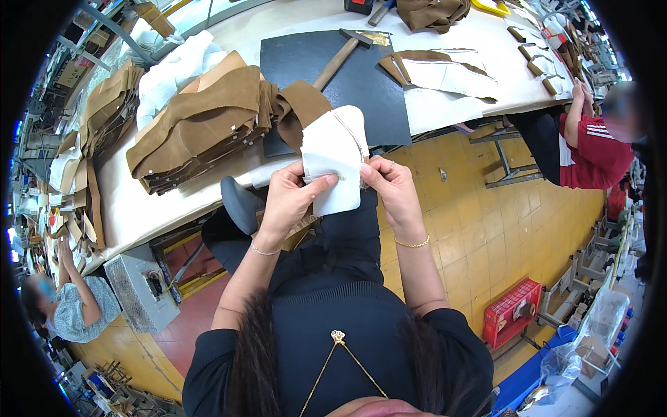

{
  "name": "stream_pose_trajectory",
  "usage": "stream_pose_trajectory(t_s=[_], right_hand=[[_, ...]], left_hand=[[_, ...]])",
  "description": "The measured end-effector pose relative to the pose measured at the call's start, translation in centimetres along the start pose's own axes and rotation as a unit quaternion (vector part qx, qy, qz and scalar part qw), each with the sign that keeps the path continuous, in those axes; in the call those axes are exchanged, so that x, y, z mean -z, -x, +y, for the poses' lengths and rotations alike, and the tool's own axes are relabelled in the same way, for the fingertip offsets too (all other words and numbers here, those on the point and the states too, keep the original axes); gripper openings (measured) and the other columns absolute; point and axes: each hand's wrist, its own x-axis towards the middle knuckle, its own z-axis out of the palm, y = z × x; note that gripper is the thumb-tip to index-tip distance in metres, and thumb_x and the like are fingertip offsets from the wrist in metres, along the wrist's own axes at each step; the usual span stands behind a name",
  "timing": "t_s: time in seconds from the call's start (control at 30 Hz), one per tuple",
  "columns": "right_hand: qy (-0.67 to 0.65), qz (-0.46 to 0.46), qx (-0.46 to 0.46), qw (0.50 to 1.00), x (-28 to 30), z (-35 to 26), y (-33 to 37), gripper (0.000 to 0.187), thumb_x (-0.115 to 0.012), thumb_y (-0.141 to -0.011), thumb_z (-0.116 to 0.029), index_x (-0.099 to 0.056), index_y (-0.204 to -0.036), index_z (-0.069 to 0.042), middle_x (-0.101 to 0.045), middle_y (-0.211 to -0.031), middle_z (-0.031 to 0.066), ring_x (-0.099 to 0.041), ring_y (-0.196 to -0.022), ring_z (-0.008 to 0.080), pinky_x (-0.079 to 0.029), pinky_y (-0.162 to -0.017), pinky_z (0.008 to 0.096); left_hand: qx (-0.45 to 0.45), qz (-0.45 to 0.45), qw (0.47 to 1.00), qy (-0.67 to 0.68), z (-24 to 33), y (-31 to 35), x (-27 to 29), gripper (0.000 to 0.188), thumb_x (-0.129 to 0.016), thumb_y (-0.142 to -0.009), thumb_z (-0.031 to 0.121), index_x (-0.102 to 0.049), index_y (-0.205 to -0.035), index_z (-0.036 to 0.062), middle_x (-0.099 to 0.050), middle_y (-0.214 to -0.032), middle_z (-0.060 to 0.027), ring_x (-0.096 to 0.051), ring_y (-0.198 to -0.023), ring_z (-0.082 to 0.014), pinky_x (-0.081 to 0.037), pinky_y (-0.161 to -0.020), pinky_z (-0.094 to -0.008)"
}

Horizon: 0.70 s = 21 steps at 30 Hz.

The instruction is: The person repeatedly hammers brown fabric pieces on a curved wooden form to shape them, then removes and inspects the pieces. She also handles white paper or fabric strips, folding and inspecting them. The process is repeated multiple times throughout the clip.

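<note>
Between my two hands is a leather piece with a white lining, held above my lap at the table's front edge. Its brown suede part curls away at the top, over the dark mat. My left hand pinches the lower left side, thumb lying on the white face. With thumb and fingertips, my right hand grips the right edge, where a seam line runs down. Left of it lies a thick stack of brown suede pieces. A hammer rests on the black mat.
White-and-brown cut pieces lie right of the mat. More brown pieces are heaped at the far left. One co-worker in red is at the right, another at the lower left. A red crate stands at the lower right.
</note>
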Motion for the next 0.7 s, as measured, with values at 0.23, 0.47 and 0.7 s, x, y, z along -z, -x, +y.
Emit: stream_pose_trajectory(t_s=[0.23,0.47,0.7], right_hand=[[-0.01,-0.018,0.006,1.0,0.8,-0.2,0.4,0.02,-0.069,-0.097,-0.019,-0.071,-0.09,0.0,-0.064,-0.08,-0.0025,-0.052,-0.075,0.0042,-0.043,-0.071,0.022],[0.069,0.026,0.009,0.997,-0.1,-1.3,1.0,0.024,-0.074,-0.093,-0.022,-0.068,-0.096,0.0,-0.063,-0.086,-0.0029,-0.051,-0.076,0.004,-0.045,-0.073,0.0218],[0.253,0.09,0.043,0.962,-1.0,0.4,0.7,0.032,-0.086,-0.08,-0.024,-0.065,-0.088,-0.001,-0.06,-0.076,-0.0009,-0.049,-0.068,0.005,-0.042,-0.059,0.0228]], left_hand=[[-0.057,0.046,0.991,-0.113,-0.3,0.1,-1.3,0.024,-0.075,-0.087,0.007,-0.071,-0.109,-0.0019,-0.073,-0.098,-0.0043,-0.065,-0.085,-0.0077,-0.052,-0.076,-0.0233],[-0.059,0.06,0.988,-0.13,-0.8,-0.3,-1.5,0.023,-0.074,-0.088,0.006,-0.07,-0.109,-0.0025,-0.071,-0.091,-0.0004,-0.059,-0.075,-0.0034,-0.047,-0.066,-0.0197],[-0.068,0.073,0.985,-0.142,-1.4,-0.4,-1.8,0.02,-0.073,-0.087,0.005,-0.071,-0.106,-0.0026,-0.07,-0.089,0.0004,-0.057,-0.073,-0.0025,-0.046,-0.064,-0.0193]])
